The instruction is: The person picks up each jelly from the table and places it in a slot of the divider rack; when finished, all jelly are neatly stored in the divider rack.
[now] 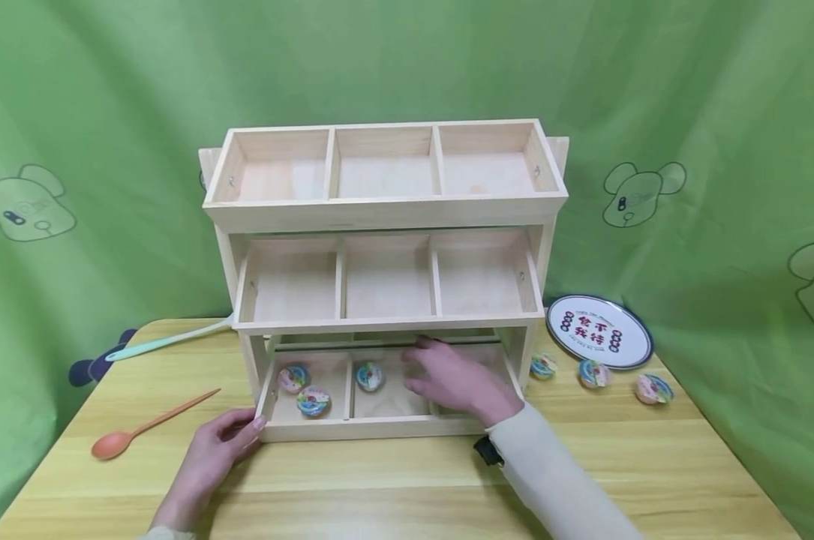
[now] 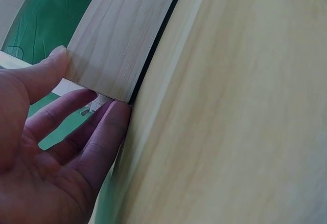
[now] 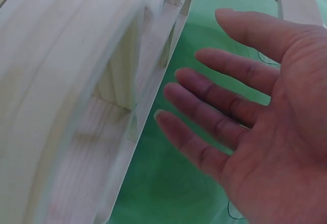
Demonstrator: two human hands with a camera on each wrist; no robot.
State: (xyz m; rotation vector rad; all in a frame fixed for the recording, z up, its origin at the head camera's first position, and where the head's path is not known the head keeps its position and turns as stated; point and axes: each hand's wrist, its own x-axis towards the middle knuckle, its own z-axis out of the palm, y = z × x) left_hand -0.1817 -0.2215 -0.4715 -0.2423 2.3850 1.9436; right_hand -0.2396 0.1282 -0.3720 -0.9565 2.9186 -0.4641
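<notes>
A three-tier wooden rack (image 1: 386, 214) stands on the table, each tier divided into three compartments. My left hand (image 1: 217, 450) grips the front left corner of its bottom tray (image 1: 379, 430); in the left wrist view the thumb (image 2: 43, 75) and fingers lie about the end of the front board. Over the middle and right compartments of that tray is my right hand (image 1: 457, 379), with spread fingers (image 3: 204, 93) and nothing in them. Two small jelly cups, one pink and blue (image 1: 293, 378), lie in the left compartment. Another jelly cup (image 1: 370, 376) sits in the middle one.
Three more jelly cups, one nearest the rack (image 1: 543, 366), lie on the table (image 1: 393, 499) to the right. Behind them an oval plate (image 1: 599, 331) lies. An orange spoon (image 1: 112, 445) and a pale green-handled utensil (image 1: 166, 340) lie left. Green curtain (image 1: 393, 60) hangs behind.
</notes>
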